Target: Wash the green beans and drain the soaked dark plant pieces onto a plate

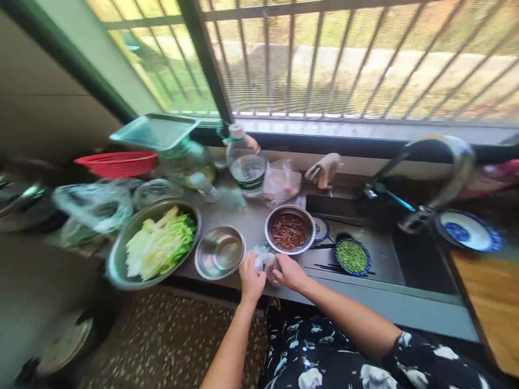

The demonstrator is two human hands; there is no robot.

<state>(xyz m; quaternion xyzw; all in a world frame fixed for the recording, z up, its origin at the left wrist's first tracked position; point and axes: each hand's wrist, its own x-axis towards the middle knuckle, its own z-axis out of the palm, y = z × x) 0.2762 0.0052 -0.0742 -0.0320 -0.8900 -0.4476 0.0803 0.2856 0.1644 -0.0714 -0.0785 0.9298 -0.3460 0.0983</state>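
Note:
My left hand (250, 280) and my right hand (289, 272) meet at the front edge of the steel counter (243, 213), both gripping a small clear plastic bag (264, 260) between them. Just behind the bag stands a steel bowl of dark red dried chillies (289, 229). An empty steel bowl (219, 252) sits to the left of my left hand. Further left is a large steel bowl of cut cabbage and greens (156, 244). A small blue dish of chopped green vegetable (352, 255) rests on the sink's ledge at the right.
A sink (405, 254) with a curved tap (441, 173) lies right, a blue-patterned plate (466, 229) beyond it and a wooden board (492, 302) at far right. Bottles (245, 162), plastic bags (95, 208), a red basket (117, 162) and a tray (156, 129) crowd the back left under a barred window.

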